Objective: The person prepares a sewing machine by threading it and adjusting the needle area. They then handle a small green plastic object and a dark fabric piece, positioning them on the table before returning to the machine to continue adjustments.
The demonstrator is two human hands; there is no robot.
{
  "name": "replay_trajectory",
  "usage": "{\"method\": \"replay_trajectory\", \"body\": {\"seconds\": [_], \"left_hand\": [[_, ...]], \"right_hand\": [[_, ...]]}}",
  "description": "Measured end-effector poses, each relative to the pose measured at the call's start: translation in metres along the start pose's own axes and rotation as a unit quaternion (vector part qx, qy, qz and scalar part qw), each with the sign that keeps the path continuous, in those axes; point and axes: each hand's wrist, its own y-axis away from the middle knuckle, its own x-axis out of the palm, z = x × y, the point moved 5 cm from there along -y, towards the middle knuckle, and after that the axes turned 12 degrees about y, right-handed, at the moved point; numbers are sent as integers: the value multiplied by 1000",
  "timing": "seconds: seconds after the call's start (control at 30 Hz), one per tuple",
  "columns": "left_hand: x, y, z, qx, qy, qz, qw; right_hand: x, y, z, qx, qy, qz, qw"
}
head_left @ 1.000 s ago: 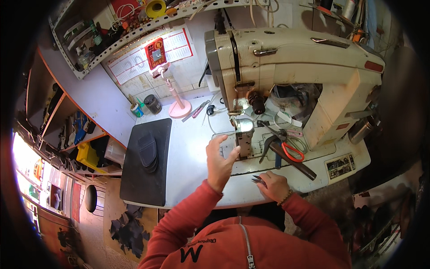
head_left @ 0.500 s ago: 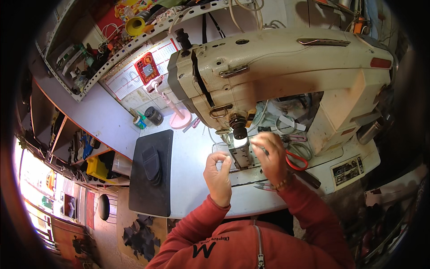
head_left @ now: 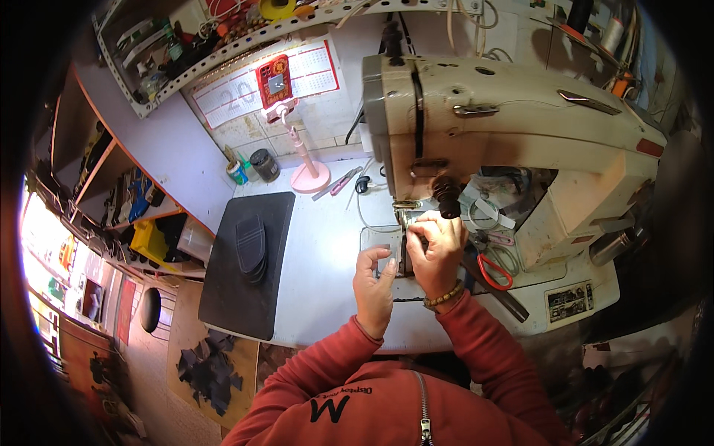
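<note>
A cream post-bed sewing machine [head_left: 506, 111] stands over the white table. My right hand [head_left: 440, 251] is at its needle area, beside the post, with thumb and fingers pinched together. What they hold, if anything, is hidden. To its left, my left hand [head_left: 374, 290] is raised by the post, its fingers curled and the thumb close to the index fingertip. Anything between them is too small to make out. A dark round knob [head_left: 447, 197] on the machine hangs just above my right hand. The needle itself is hidden.
Dark stitched pieces [head_left: 251, 249] lie stacked on a black board [head_left: 279, 223] at the left. Red-handled scissors [head_left: 494, 273] and a dark bar [head_left: 502, 293] lie right of my right hand. Farther back are a pink phone stand [head_left: 311, 177], a jar [head_left: 264, 165] and small tools [head_left: 344, 181].
The view has shifted, so the machine appears farther right. My right hand has moved in to the needle area beside the post. My left hand stays near the post, its pinch looking slightly looser.
</note>
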Motion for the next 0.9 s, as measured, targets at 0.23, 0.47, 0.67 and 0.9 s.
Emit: {"method": "replay_trajectory", "body": {"seconds": [0.23,0.47,0.67,0.9], "left_hand": [[-16,6,-16,12,10,-5,1000],[5,-5,-37,-35,23,85,995],[15,-22,-29,-34,57,55,996],[-4,-17,-12,-58,32,33,997]], "right_hand": [[-14,2,7,-1,-67,-3,998],[-35,10,26,3,-125,38,991],[-14,0,-2,100,-178,35,978],[26,-5,-17,203,-314,73,925]]}}
